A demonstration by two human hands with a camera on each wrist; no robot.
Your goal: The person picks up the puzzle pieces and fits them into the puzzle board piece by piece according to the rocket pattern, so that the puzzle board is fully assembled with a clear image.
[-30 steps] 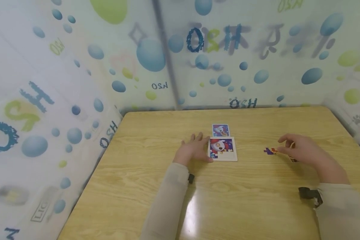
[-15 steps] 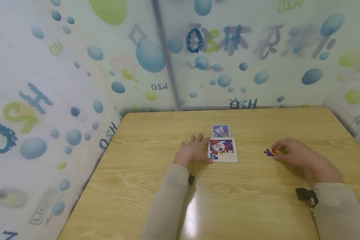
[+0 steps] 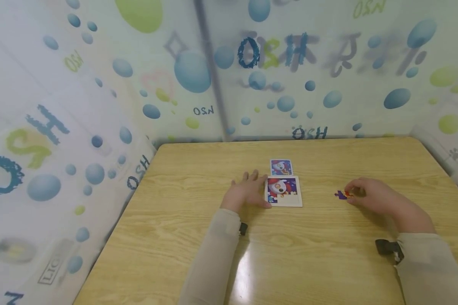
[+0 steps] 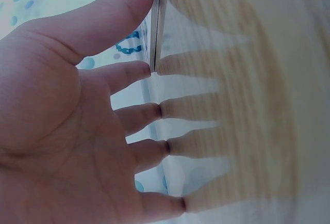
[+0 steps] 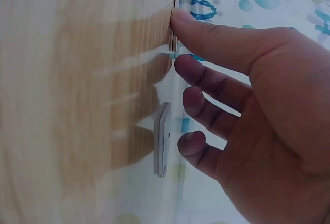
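Observation:
My left hand [image 3: 247, 192] rests at the left edge of a white-bordered jigsaw board [image 3: 300, 195]. Its fingers are spread, and in the left wrist view the thumb and index finger touch the thin board [image 4: 154, 28]. A picture of a masked, red-hooded figure partly fills the board, with a pale gap at lower right. To the right, my right hand [image 3: 378, 197] pinches a red-orange puzzle piece [image 3: 348, 193] with thumb and index finger, beside a purple piece [image 3: 341, 195]. Under its other fingers lies another piece [image 5: 162, 141], hidden in the head view.
A small picture card [image 3: 281, 167] of the same figure lies just beyond the board. All of this is on a wood-grain table [image 3: 198, 169]. A curtain [image 3: 309, 84] printed with bubbles hangs behind it and along the left side.
My right hand has shifted a little left and closed its thumb and index finger about the red-orange piece. My left hand has stayed at the board.

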